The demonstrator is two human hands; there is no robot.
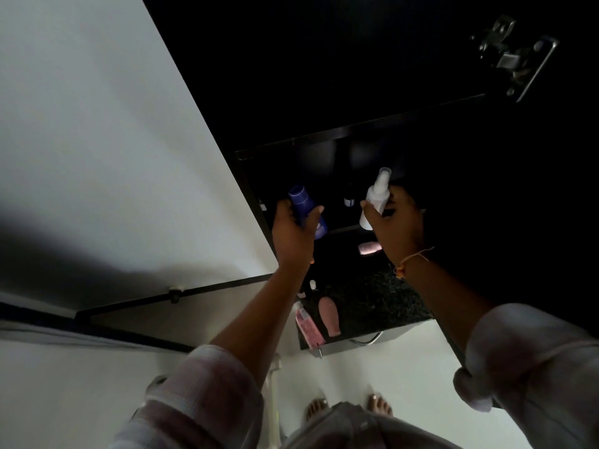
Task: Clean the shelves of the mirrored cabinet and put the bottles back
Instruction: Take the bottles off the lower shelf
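The dark cabinet is open in front of me, its inside almost black. My left hand grips a blue bottle at the left of a shelf, tilted with its cap up. My right hand holds a white spray bottle upright at the same shelf level. Between them a small dark bottle stands deeper on the shelf. A pink object lies on the level below.
Below, a dark speckled counter carries a pink tube, a pink pouch and a small white-capped bottle. A metal hinge sits at the upper right on the open door. White wall fills the left.
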